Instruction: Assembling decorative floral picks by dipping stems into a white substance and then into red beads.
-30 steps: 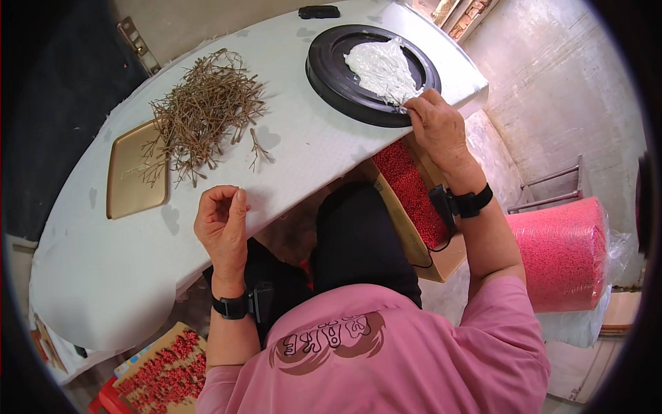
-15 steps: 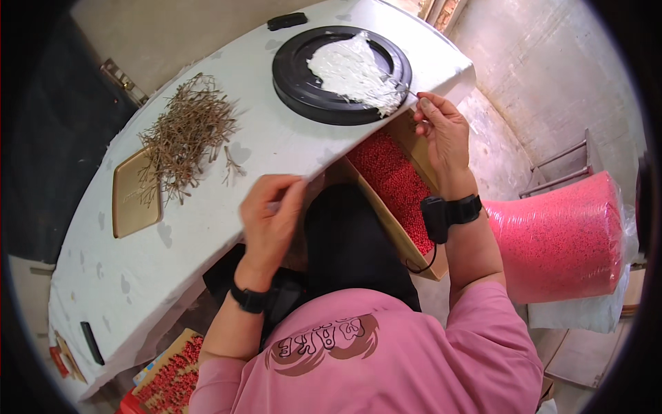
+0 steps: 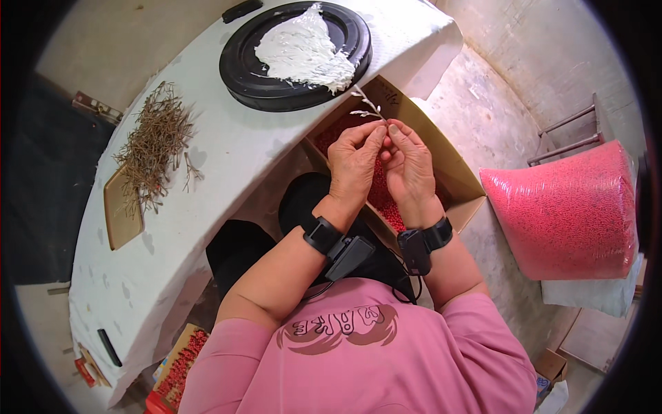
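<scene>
Over the open cardboard box (image 3: 455, 148) of small red beads (image 3: 383, 190), a thin branching twig (image 3: 370, 103) points up and away, its tips coated white. My left hand (image 3: 352, 162) pinches its lower end between thumb and fingers. Right beside it, my right hand (image 3: 414, 165) is closed on the same end, the fingertips of both hands nearly touching. Beyond them, on the table, a round black lid-like tray (image 3: 238, 79) carries a thick smear of white paste (image 3: 303, 52).
A pile of bare brown twigs (image 3: 155, 141) overlaps a tan tray (image 3: 125, 224) on the white-covered table (image 3: 186, 214). To the right stands a large clear bag of pinkish-red beads (image 3: 562, 214). Red-beaded sprigs (image 3: 185, 362) lie in a container at lower left.
My right hand has drawn the twig back from the paste, over the box. My left hand has moved right and taken hold of it too. The whole view has shifted.
</scene>
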`<state>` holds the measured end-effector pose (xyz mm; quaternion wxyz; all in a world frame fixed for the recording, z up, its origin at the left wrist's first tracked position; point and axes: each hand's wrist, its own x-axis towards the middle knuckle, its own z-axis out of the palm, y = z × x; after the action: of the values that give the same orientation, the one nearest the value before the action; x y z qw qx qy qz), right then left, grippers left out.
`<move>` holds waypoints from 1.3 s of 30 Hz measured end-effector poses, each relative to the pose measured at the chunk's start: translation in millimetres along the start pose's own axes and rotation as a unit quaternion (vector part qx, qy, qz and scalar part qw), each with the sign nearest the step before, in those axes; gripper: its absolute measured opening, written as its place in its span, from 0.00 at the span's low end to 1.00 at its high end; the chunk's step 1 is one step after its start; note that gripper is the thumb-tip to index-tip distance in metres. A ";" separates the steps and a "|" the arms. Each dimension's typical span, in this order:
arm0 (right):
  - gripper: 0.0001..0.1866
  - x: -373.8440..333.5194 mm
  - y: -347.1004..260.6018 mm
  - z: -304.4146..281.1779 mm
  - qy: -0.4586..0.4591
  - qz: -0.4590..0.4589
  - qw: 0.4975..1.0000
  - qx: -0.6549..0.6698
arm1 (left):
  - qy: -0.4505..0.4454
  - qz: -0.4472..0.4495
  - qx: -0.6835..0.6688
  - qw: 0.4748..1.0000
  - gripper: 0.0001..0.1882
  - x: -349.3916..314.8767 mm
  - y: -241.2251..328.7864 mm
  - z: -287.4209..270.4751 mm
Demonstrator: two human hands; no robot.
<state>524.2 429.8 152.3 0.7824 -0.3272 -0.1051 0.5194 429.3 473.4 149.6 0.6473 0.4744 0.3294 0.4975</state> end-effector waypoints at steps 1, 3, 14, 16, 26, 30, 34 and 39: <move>0.09 -1.2 2.0 -4.7 0.004 0.010 1.000 0.005 | -0.002 -0.029 -0.030 0.999 0.09 -0.7 -1.6 1.3; 0.09 -3.0 4.0 -12.1 0.016 0.022 1.000 0.012 | -0.004 -0.089 -0.090 0.992 0.09 -1.8 -6.0 2.7; 0.05 43.9 -22.9 -101.4 -0.056 0.139 0.885 -0.441 | -0.046 -0.011 0.269 0.962 0.08 8.1 -48.8 -46.0; 0.07 63.4 -14.0 -142.6 -0.027 0.188 0.745 -0.640 | -0.076 0.040 0.390 0.917 0.08 6.2 -49.2 -57.9; 0.18 94.7 94.4 -244.9 -0.045 0.195 0.482 -0.853 | -0.196 0.190 0.465 0.842 0.03 -13.5 -63.2 -93.0; 0.17 85.8 128.8 -284.6 -0.085 0.265 0.402 -0.872 | -0.197 0.184 0.443 0.855 0.03 -11.8 -67.2 -87.3; 0.20 86.8 135.7 -313.0 -0.120 0.375 0.377 -0.838 | -0.187 0.189 0.436 0.860 0.04 -7.6 -69.6 -87.9; 0.25 70.5 103.8 -420.8 -0.166 0.409 0.299 -0.846 | -0.195 0.213 0.409 0.866 0.04 -0.6 -75.0 -73.1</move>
<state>690.2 348.0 -245.9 -0.2724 -0.7163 -0.4673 0.4408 388.3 489.6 54.6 0.3245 0.8424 0.2612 0.3417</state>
